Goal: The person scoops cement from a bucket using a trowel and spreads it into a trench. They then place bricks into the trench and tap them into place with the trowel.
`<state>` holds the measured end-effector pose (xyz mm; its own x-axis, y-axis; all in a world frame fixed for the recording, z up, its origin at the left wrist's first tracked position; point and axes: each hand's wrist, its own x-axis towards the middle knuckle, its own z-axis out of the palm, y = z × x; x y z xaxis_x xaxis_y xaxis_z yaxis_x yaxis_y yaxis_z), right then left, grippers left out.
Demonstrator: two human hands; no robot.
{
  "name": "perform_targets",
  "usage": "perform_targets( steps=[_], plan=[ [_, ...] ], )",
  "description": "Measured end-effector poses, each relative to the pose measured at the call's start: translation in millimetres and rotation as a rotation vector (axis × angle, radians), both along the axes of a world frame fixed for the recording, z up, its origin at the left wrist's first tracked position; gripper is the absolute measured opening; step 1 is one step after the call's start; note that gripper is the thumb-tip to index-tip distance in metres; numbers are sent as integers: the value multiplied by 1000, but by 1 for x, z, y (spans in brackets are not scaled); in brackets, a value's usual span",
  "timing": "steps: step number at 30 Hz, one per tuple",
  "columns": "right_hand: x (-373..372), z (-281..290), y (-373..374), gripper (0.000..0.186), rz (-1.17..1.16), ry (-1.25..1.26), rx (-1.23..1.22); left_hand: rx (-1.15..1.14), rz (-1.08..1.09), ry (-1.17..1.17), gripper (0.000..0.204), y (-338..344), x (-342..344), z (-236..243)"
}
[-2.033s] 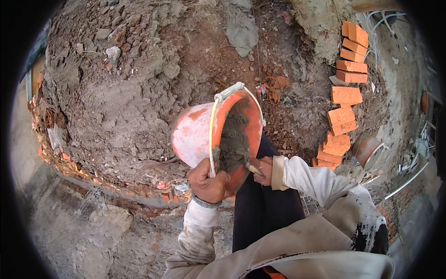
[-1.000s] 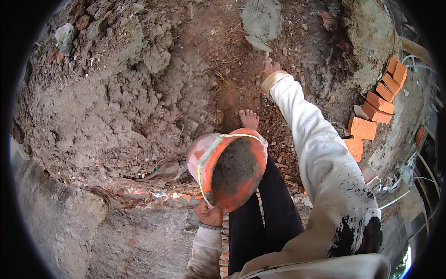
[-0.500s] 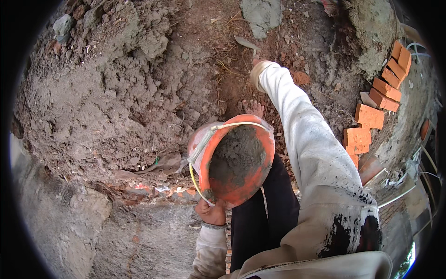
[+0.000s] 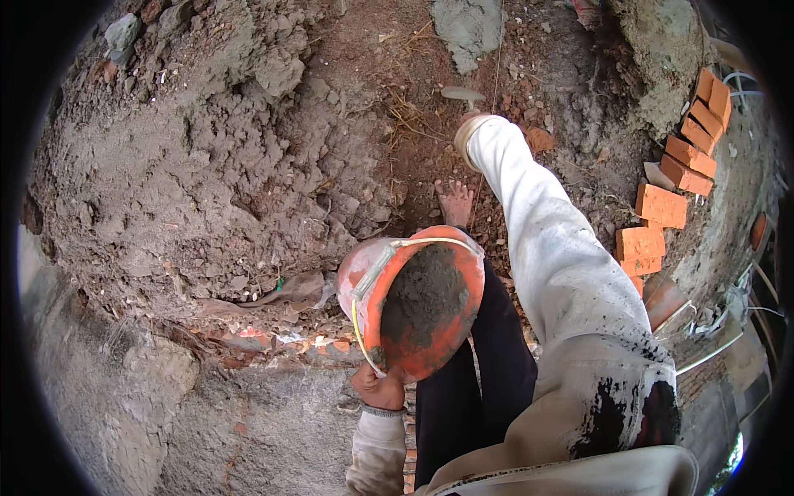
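My left hand (image 4: pixel 379 388) grips the near rim of an orange bucket (image 4: pixel 354 269), close to where its handle (image 4: pixel 370 277) meets the rim. The bucket tilts, so its mouth faces up toward me. Grey wet mortar (image 4: pixel 426 293) lies inside, with smears on the inner wall. Farther ahead, at the end of my stretched-out arm, my right hand (image 4: pixel 472 118) is closed on a trowel; the sleeve hides most of the fingers. The trowel's blade (image 4: pixel 462 93) shows just past the hand, over reddish soil. Beyond it lies a patch of grey mortar (image 4: pixel 467 33).
Several orange bricks (image 4: pixel 660 207) lie in a row along the right. A thin string (image 4: pixel 499 58) runs across the soil near the trowel. Heaped earth (image 4: pixel 207 182) fills the left, above a concrete surface (image 4: pixel 273 422). A bare foot (image 4: pixel 455 202) stands just beyond the bucket.
The trowel has shifted right and its blade has turned to lie more sideways. The bucket has come slightly nearer to me, uncovering more of the foot. My left hand keeps its hold.
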<state>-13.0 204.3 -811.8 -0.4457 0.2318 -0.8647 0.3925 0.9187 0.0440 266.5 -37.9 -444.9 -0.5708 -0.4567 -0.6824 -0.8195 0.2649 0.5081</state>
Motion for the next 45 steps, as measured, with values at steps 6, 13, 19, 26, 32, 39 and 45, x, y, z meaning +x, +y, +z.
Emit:
perform_targets(
  steps=[6, 13, 19, 26, 32, 39, 45],
  plan=[
    [-4, 33, 8, 51, -218, 70, 24, 21, 68, 43, 10, 7, -3, 9],
    [85, 8, -12, 47, -121, -7, -32, 84, 200, -7, 11, 6, 5, 18],
    [74, 20, 14, 44, -375, 78, 49, 131, 132, 36, 11, 7, 10, 22],
    [163, 257, 46, 52, -14, 92, -401, 189, 173, 25, 11, 10, -27, 50],
    [232, 418, 93, 44, 16, 397, -575, 190, 32, 207, 13, 26, -66, 65],
    [165, 392, -20, 36, 193, 42, -503, 190, -404, 455, 10, 44, -129, 99],
    [145, 418, 11, 21, -469, 428, -842, 103, -613, 538, 9, 42, -167, 145]
  ],
)
